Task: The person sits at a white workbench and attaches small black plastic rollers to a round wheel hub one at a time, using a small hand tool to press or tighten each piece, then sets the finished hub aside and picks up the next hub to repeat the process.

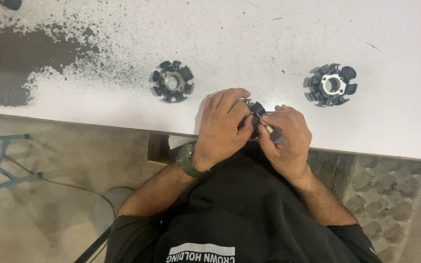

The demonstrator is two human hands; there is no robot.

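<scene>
**Ana:** At the near edge of the worktop [391,126], both hands were closed around one black stator [255,116]. It sat just above the edge, between the two hands, mostly hidden by fingers.

**Ben:** What was each hand doing?

**Ana:** The left hand [222,124] was curled over the stator from the left, fingers wrapped round its rim, gripping it. The right hand [286,139] was pinched shut on a small brass-tipped tool [267,128], its tip against the stator. I couldn't tell what kind of tool it was.

**Ben:** And the others?

**Ana:** Two more stators lay farther back, untouched. One [172,81] was up and left of the hands, near a patch of dark speckles [10,58]. The other [333,85] was up and right, well apart from the first. Both lay flat, with a pale ring at the centre.

**Ben:** So how far along did it look?

**Ana:** Mid-way through one piece, I'd judge. The tool was on the held stator, so that one wasn't finished. Whether the two on the worktop were already done or waiting, the view didn't show; they looked alike, with no pile or tray to sort them.

**Ben:** Anything else?

**Ana:** A green watch [186,159] on the left wrist, and bare floor below the worktop.
</scene>
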